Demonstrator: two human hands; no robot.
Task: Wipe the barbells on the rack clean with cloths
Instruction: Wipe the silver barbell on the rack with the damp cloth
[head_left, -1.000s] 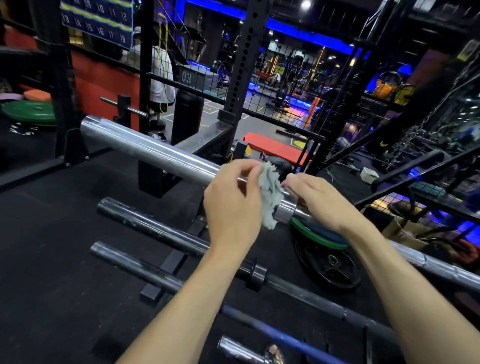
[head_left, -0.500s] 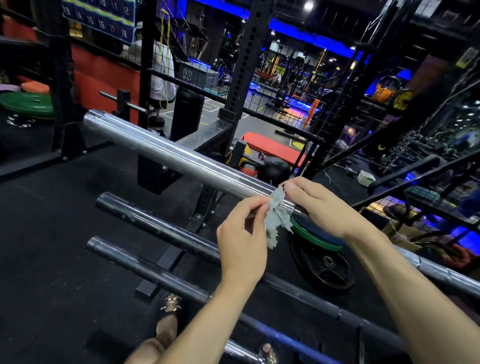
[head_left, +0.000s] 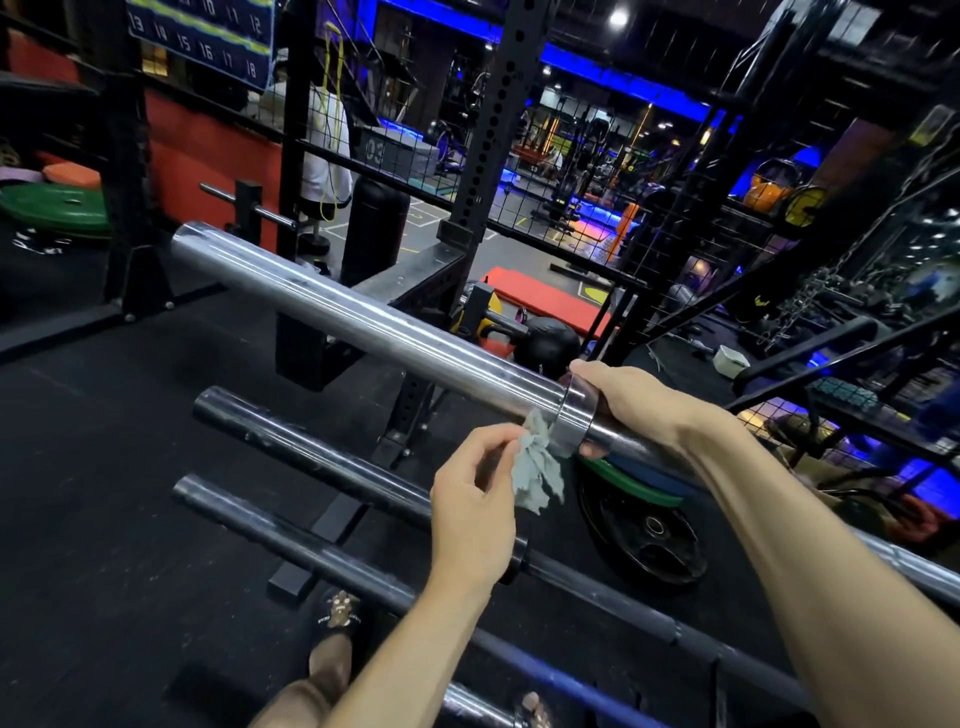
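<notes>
We see the left hand (head_left: 475, 512), which was up at the collar a second ago, now dropped just below the top barbell (head_left: 374, 332), pinching the grey cloth (head_left: 537, 467) that dangles against the collar. The right hand (head_left: 631, 402) grips the shaft beside it. The chrome sleeve looks bright; wiping probably restarts here.

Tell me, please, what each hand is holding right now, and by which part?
The left hand pinches the grey cloth by its upper edge. The right hand grips the top barbell on its shaft, just beside the collar.
</notes>
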